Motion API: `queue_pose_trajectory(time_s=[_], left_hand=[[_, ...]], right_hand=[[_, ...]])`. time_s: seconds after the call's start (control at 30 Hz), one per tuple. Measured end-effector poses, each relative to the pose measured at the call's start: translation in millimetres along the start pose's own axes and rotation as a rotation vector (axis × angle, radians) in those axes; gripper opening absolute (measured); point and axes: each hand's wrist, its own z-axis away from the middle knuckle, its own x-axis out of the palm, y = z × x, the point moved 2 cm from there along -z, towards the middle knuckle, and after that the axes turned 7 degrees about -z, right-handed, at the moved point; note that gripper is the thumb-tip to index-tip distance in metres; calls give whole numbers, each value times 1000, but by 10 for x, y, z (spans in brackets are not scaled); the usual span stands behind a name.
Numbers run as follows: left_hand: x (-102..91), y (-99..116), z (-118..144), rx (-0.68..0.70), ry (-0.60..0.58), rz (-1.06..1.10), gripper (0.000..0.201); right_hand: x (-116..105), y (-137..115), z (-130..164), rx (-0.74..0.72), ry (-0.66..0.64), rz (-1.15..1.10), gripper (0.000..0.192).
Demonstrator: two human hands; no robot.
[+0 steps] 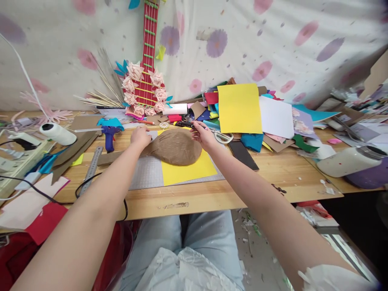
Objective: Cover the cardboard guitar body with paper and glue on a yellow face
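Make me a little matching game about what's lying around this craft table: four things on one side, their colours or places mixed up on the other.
Things:
1. Brown rounded piece
2. Glue gun
3. Guitar model
4. Ruler

Colours or places:
A. Red, with pale pink flowers
B. Silvery grey
C. Lying partly over a yellow sheet
D. Blue-purple

Right pairs: 1-C, 2-D, 3-A, 4-B

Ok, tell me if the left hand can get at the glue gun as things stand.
Probably yes: the glue gun is close to the left hand, on its left, and only wooden tabletop seems to show between them. Whether that hand holds something is hard to tell.
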Motion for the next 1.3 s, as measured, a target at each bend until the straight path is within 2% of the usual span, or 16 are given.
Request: queue_pose_trajectory(time_s=[0.1,0.17,0.27,0.37,0.43,0.5,0.67,0.87,1.03,1.17,1.3], left_hand=[[131,-133,-81,-7,-171,-75,27],[184,-150,-91,-12,-205,-90,20],[188,-128,-50,-13,-119,-23,18],[133,-101,67,57,-3,207,20],[91,-93,181,147,7,351,19],[55,-102,301,204,-5,406,16],[-15,-127,486,232,-5,437,13],[-138,-77,544,289,13,436,14],[-235,-40,603,331,44,389,16],[-349,33,674,330,132,332,16],[-511,153,722,407,203,188,17]], right_hand=[[31,5,-43,3,5,5,24],[68,11,-56,12,3,1,22],[155,29,-62,31,1,-10,21],[255,62,-55,50,5,-3,28],[321,90,-41,58,-8,10,32],[379,117,-22,71,-31,29,34],[485,154,1,73,-82,38,36],[569,164,16,49,-152,105,33],[688,143,96,65,-212,62,29],[706,172,113,138,-168,-42,31],[653,238,71,210,-106,-133,31]])
